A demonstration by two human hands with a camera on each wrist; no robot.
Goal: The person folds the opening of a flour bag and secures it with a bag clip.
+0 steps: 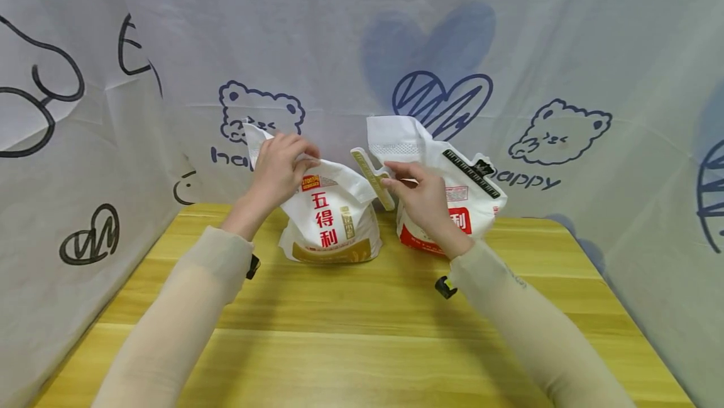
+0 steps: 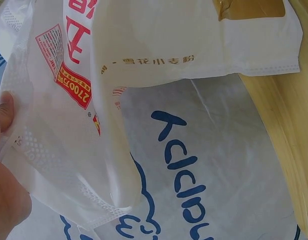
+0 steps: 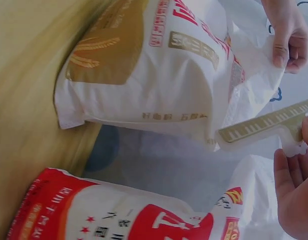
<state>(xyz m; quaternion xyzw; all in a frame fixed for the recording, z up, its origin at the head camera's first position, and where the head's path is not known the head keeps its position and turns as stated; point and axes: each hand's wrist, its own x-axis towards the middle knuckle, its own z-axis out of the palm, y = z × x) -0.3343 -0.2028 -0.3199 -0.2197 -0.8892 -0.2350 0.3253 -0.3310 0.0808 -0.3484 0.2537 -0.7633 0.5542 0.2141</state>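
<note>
A white flour bag with red lettering and a gold base (image 1: 330, 238) stands on the table, its top bent over. My left hand (image 1: 283, 166) pinches the top edge of that bag; in the left wrist view the thumb and a fingertip show at the white woven rim (image 2: 43, 150). Between thumb and fingers, my right hand (image 1: 421, 197) holds a gold-and-white bag clip (image 1: 370, 175). The clip is beside the right end of the bag's top. In the right wrist view its tip (image 3: 226, 136) lies at the bag's upper corner, and I cannot tell whether they touch.
To the right stands a second white flour bag with a red base (image 1: 415, 241), behind my right hand. A black bag clip (image 1: 472, 172) sits slantwise across its upper part. The wooden table (image 1: 339, 332) ends at a printed white curtain (image 1: 328, 49) behind both bags.
</note>
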